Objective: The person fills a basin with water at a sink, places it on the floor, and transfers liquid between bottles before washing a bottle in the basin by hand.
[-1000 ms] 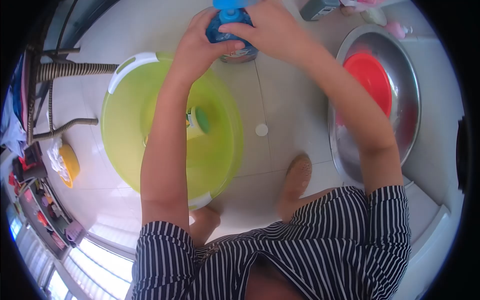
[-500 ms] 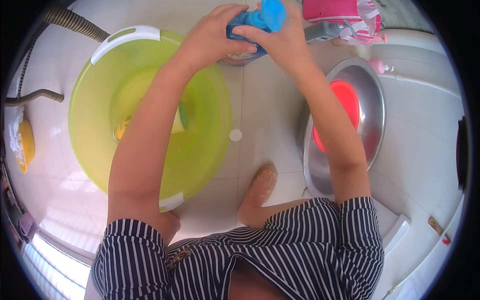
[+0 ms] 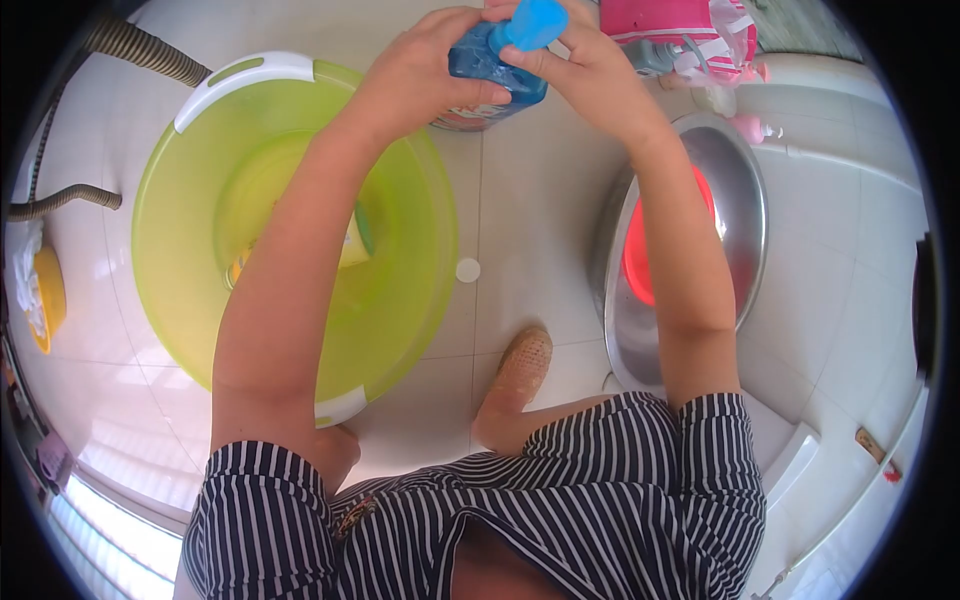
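Observation:
A blue bottle (image 3: 510, 75) with a printed label stands at the top of the view, over the tiled floor. My left hand (image 3: 425, 70) is closed around its left side, thumb across the front. At the bottle's top, my right hand (image 3: 580, 65) grips the bright blue cap (image 3: 535, 25), its thumb pressed against the lower edge. Some fingers of both hands are hidden behind the bottle. Below my left forearm sits a large green tub (image 3: 400, 290) with white handles, holding a yellow container (image 3: 237, 265) and a yellow-and-green one (image 3: 357, 240), both partly covered by the arm.
To the right is an oval metal basin (image 3: 740, 200) with a red bowl (image 3: 640, 260) inside. A pink bag (image 3: 670, 20) lies at the top right. A white disc (image 3: 467, 270) rests on the floor by the tub. Ribbed hoses (image 3: 150, 50) run along the left.
My right hand has shifted its grip, its thumb now higher against the cap and its wrist further right. My left hand keeps its hold on the bottle.

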Demonstrator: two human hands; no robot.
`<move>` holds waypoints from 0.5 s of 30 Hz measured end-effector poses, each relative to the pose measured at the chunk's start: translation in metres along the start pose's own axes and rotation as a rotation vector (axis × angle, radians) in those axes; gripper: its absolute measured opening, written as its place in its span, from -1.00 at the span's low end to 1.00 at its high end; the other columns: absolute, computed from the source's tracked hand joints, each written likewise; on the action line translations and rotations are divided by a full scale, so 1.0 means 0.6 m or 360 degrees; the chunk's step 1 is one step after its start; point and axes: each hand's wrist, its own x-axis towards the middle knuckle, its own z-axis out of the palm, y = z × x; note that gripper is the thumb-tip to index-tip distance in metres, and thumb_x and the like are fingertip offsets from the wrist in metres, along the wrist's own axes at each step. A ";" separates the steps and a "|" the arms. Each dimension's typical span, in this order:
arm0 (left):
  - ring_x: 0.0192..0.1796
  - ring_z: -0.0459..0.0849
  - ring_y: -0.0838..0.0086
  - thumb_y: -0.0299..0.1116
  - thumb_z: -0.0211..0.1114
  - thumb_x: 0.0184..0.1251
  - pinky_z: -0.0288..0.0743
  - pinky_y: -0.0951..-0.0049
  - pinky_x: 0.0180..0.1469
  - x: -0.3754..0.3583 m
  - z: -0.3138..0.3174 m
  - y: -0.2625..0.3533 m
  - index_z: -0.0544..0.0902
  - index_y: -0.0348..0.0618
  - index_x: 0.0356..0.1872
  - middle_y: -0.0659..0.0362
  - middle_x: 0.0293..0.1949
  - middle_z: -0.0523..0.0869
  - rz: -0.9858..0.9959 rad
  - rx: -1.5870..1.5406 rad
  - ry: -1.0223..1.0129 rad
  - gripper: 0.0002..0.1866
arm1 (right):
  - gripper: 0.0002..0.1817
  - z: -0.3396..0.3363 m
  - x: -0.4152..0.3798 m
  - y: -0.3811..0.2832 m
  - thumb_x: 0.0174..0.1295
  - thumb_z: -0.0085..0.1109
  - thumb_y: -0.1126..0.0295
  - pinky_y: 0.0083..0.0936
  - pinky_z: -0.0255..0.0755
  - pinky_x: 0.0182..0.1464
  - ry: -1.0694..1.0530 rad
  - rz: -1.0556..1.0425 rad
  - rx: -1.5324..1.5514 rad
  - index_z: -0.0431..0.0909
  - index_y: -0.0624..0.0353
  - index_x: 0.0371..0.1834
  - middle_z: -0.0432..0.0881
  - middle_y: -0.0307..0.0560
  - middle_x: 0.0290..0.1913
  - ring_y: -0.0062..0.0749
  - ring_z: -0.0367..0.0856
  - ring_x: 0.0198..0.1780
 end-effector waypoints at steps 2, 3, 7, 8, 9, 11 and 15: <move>0.29 0.55 0.07 -0.23 0.65 -0.09 0.43 0.26 0.34 0.001 0.006 -0.001 0.47 -0.24 0.32 -0.07 0.25 0.56 -0.0024 -0.0023 -0.0020 -0.13 | -0.59 0.004 -0.005 0.015 0.21 0.34 0.43 -0.16 0.28 0.41 -0.0116 0.0173 0.0298 0.59 0.20 0.15 0.60 0.09 0.17 0.07 0.51 0.26; 0.28 0.56 0.07 -0.24 0.64 -0.09 0.43 0.26 0.32 0.000 0.006 -0.001 0.48 -0.24 0.31 -0.07 0.23 0.56 -0.0013 -0.0046 -0.0010 -0.15 | -0.59 0.010 -0.010 0.019 0.21 0.34 0.43 -0.16 0.28 0.41 -0.0116 0.0189 0.0308 0.59 0.20 0.15 0.60 0.09 0.17 0.07 0.51 0.26; 0.25 0.57 0.08 -0.26 0.64 -0.09 0.44 0.24 0.30 0.004 0.005 0.003 0.49 -0.24 0.28 -0.06 0.20 0.57 0.0086 0.0013 0.0016 -0.18 | -0.66 0.030 -0.020 0.012 0.25 0.27 0.39 0.01 0.16 0.47 0.0195 -0.0022 -0.0158 0.61 0.19 0.09 0.63 0.10 0.13 0.08 0.51 0.28; 0.25 0.57 0.08 -0.26 0.64 -0.09 0.44 0.24 0.30 0.005 0.005 0.005 0.49 -0.24 0.28 -0.06 0.20 0.57 0.0090 0.0018 0.0007 -0.18 | -0.67 0.031 -0.021 0.010 0.26 0.26 0.35 0.05 0.13 0.47 0.0224 -0.0083 -0.0424 0.61 0.18 0.07 0.65 0.11 0.11 0.09 0.51 0.29; 0.25 0.56 0.07 -0.24 0.64 -0.09 0.44 0.24 0.30 0.005 0.006 0.006 0.49 -0.24 0.28 -0.06 0.20 0.57 0.0088 0.0042 -0.0001 -0.17 | -0.67 0.034 -0.022 0.008 0.26 0.26 0.35 0.05 0.13 0.47 0.0234 -0.0073 -0.0420 0.61 0.18 0.07 0.65 0.11 0.11 0.09 0.51 0.29; 0.25 0.56 0.06 -0.23 0.65 -0.09 0.44 0.24 0.30 0.004 0.010 0.005 0.48 -0.23 0.28 -0.07 0.21 0.57 0.0084 0.0081 -0.0035 -0.17 | -0.71 0.039 -0.024 0.006 0.28 0.22 0.29 0.09 0.13 0.47 0.0243 -0.0007 -0.0472 0.63 0.17 0.00 0.67 0.11 0.07 0.09 0.50 0.28; 0.23 0.57 0.05 -0.17 0.69 -0.14 0.44 0.22 0.30 0.017 0.005 0.002 0.48 -0.24 0.28 -0.10 0.16 0.57 0.0009 0.0259 -0.0140 -0.11 | -0.58 0.045 -0.038 0.016 0.31 0.22 0.25 0.09 0.11 0.49 0.0154 0.0235 -0.0338 0.56 0.21 0.17 0.62 0.18 0.17 0.11 0.46 0.35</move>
